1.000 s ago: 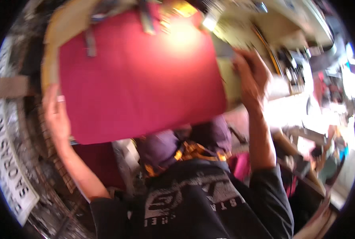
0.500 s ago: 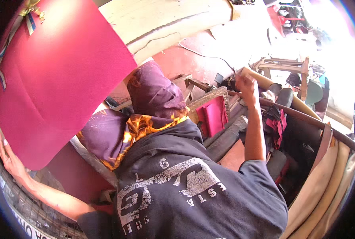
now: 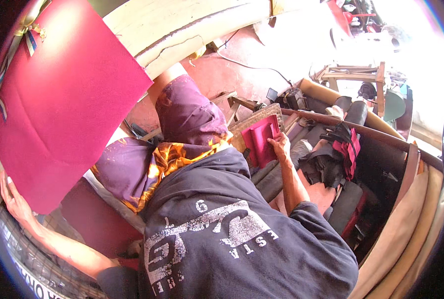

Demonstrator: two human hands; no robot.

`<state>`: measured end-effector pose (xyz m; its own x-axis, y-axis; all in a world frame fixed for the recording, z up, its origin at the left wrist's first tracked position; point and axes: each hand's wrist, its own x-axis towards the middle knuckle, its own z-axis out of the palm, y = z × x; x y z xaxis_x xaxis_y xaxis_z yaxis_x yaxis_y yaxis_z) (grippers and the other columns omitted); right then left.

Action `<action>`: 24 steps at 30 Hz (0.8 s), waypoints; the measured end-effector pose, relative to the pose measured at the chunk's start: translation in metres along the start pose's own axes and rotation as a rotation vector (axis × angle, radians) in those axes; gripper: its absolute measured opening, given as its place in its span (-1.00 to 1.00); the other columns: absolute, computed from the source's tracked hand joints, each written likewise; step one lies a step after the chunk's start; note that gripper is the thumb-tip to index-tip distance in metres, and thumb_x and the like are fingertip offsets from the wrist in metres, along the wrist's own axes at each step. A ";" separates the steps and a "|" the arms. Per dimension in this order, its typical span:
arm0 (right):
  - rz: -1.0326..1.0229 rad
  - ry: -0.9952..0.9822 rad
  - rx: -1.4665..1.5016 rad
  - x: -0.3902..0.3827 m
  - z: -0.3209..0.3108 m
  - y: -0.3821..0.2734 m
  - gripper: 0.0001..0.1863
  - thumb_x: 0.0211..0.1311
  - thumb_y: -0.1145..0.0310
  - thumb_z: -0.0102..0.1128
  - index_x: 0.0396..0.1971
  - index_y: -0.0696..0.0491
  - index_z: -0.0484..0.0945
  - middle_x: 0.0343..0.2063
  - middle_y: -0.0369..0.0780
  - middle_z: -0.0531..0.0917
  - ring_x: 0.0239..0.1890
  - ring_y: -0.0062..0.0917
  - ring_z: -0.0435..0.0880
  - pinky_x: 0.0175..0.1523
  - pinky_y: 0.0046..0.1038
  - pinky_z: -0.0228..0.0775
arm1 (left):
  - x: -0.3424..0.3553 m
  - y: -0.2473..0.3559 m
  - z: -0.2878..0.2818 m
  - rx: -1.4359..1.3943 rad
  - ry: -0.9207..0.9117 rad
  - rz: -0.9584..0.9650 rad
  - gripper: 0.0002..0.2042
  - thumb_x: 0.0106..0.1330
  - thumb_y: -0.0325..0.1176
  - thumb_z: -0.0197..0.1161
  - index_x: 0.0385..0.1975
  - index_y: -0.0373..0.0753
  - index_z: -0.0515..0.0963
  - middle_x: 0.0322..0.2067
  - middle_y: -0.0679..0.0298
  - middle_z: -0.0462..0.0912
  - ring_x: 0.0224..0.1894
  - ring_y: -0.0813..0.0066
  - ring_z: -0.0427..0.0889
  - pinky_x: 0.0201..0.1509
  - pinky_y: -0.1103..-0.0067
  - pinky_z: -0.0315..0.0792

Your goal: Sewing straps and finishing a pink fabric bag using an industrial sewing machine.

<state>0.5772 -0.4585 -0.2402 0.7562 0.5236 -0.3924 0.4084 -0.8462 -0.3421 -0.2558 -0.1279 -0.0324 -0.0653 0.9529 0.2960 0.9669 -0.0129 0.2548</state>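
Observation:
A large magenta sheet [image 3: 72, 99], smooth and stiff-looking, stands at the left and reaches to the top. My left hand [image 3: 15, 202] rests against its lower left edge, fingers stretched out. At the centre right, my right hand [image 3: 280, 145] grips the right edge of a folded magenta cloth [image 3: 262, 138], with the thumb and fingers partly hidden. Behind that cloth is a worn wooden frame [image 3: 277, 110]. The inner side of the fingers is out of sight, and so is whatever lies beneath the cloth.
Rolls of dark and tan material [image 3: 406, 219] fill the right side. Black and pink cloth scraps [image 3: 349, 149] lie beside my right forearm. A small wooden stool [image 3: 351, 74] stands at the back right. Wire mesh [image 3: 37, 254] is under my left forearm. A cable [image 3: 252, 65] crosses the pink floor.
My right hand has come down and left from above the rolls onto the folded magenta cloth, which now sits tilted. The left hand still touches the large sheet.

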 end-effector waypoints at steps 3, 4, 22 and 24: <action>-0.155 -0.065 0.004 0.006 -0.013 0.020 -0.74 -0.02 0.37 0.51 -0.39 0.13 0.60 -0.56 -0.20 0.64 -0.45 -0.47 0.62 -0.23 -0.39 0.48 | 0.003 0.016 0.006 -0.049 -0.008 0.017 -0.55 0.58 -0.10 0.03 0.29 -0.25 0.49 0.32 0.12 0.46 0.37 0.23 0.41 0.47 0.38 0.24; -0.154 -0.173 0.106 0.006 -0.027 0.014 -0.76 0.07 0.34 0.46 -0.33 0.14 0.63 -0.55 -0.25 0.63 -0.46 -0.54 0.59 -0.25 -0.40 0.47 | 0.004 0.017 0.006 -0.092 -0.016 0.010 -0.55 0.58 -0.10 0.03 0.28 -0.25 0.49 0.32 0.12 0.46 0.36 0.23 0.41 0.46 0.38 0.25; -0.664 -0.467 1.289 -0.182 -0.141 -0.438 -0.59 0.22 0.63 0.24 0.10 0.27 0.54 -0.09 -0.04 0.72 -0.03 -0.30 0.72 0.19 -0.39 0.54 | -0.014 0.158 -0.023 -0.158 0.389 0.181 -0.72 0.51 -0.46 0.12 0.11 -0.41 0.58 0.17 0.03 0.57 0.24 0.19 0.55 0.37 0.34 0.37; -0.828 -0.591 1.004 -0.148 -0.102 -0.466 -0.60 0.39 0.43 0.29 0.17 0.15 0.49 -0.11 -0.08 0.73 -0.11 -0.47 0.72 0.02 -0.48 0.58 | -0.020 0.180 -0.035 -0.265 0.437 0.162 -0.72 0.49 -0.50 0.13 0.11 -0.42 0.57 0.17 0.01 0.57 0.24 0.13 0.55 0.37 0.34 0.38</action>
<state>0.3270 -0.1521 0.0649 0.0606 0.9981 0.0093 -0.0981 0.0153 -0.9951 -0.0892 -0.1598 0.0401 -0.0710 0.7183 0.6921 0.8815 -0.2795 0.3806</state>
